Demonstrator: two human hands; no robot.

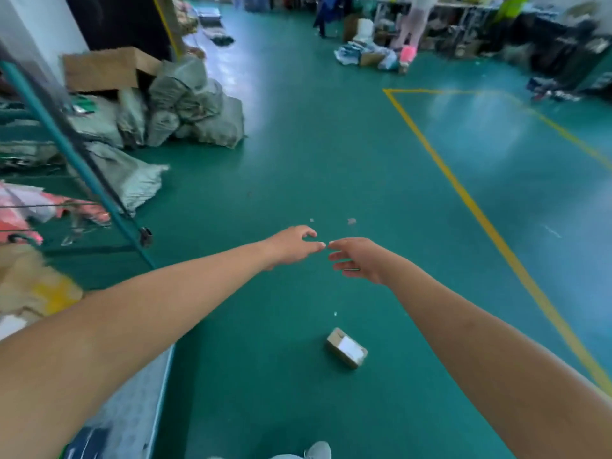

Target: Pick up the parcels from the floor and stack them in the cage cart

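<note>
Green floor [298,160] is stretching ahead — both hands, left hand [293,248] and right hand [359,260], are hanging spread and empty; bending low should help both reach the box [346,348] squarely — its short ends look best to grip

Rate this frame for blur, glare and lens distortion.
Head view: motion blur smears the far shelves and the sack pile; window glare washes the green floor; wide-angle stretch enlarges both forearms; left hand, right hand and small parcel stay readable.
</note>
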